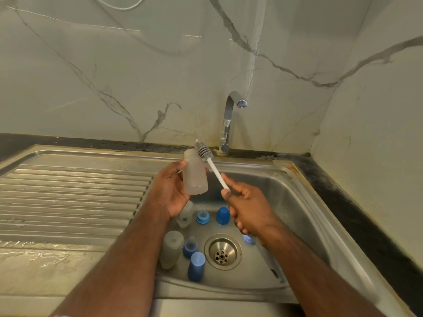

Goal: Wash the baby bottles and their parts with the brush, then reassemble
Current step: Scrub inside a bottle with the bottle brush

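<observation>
Head view, and we are over the sink with both hands up above the basin. Our left hand is wrapped around a frosted bottle, fingers curled round its body, mouth tipped away from us toward about eleven o'clock and its base hanging toward five. Our right hand is clamped on the white handle of the brush, which runs from that fist up toward eleven o'clock, so brush and bottle lie close to parallel. The grey bristle head sits at the bottle's mouth, just on its one o'clock side, and we cannot tell whether it touches the rim. We judge the next move hangs on that offset: the head has to swing a little toward nine o'clock and then travel down the bottle's long axis. The right hand lies at four o'clock from the bottle. Down in the basin, around the drain, wait another frosted bottle, blue caps and blue collars, not yet reassembled. No water shows at the tap.
</observation>
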Motion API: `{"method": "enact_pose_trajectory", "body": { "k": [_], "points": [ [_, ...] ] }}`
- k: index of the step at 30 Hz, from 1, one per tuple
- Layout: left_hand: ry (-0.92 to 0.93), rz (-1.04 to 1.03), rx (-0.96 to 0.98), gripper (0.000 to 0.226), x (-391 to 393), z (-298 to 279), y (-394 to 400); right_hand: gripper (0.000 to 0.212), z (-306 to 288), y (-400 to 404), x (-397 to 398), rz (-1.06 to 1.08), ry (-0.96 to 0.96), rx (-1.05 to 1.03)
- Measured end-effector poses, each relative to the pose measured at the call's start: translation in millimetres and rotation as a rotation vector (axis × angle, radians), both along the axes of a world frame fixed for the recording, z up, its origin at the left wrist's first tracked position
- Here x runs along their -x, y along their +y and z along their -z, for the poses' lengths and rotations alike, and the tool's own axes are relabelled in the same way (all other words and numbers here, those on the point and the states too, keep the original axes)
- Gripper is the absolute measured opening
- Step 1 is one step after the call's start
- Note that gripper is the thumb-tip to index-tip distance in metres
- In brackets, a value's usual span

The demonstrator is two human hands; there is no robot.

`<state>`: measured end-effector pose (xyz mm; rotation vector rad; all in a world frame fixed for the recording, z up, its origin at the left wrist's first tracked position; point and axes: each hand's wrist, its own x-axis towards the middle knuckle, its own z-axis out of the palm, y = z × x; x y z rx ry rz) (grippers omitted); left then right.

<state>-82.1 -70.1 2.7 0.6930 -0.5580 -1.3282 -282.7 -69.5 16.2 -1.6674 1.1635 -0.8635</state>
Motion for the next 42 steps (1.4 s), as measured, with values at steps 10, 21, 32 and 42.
{"method": "enact_pose_trajectory", "body": {
  "k": [10, 21, 32, 42],
  "points": [
    [-0.021, 0.013, -0.003, 0.065, 1.8, -0.8, 1.7, 0.041, 2.7, -0.3, -0.6, -0.008, -0.014, -0.062],
    [-0.261, -0.101, -0.137, 0.05, 8.2, 7.5, -8.9, 0.041, -2.3, -6.7, 12.2, 0.076, 0.016, -0.008],
    [-0.857, -0.265, -0.231, 0.036, 11.2, 21.3, -19.5, 0.042, 9.1, -3.7, -0.6, -0.055, 0.383, 0.243],
    [-0.805, -0.345, -0.243, 0.047, 6.8, 19.5, -20.1, 0.044, 5.1, -8.8, 5.3, -0.003, 0.514, 0.306]
  ]
}}
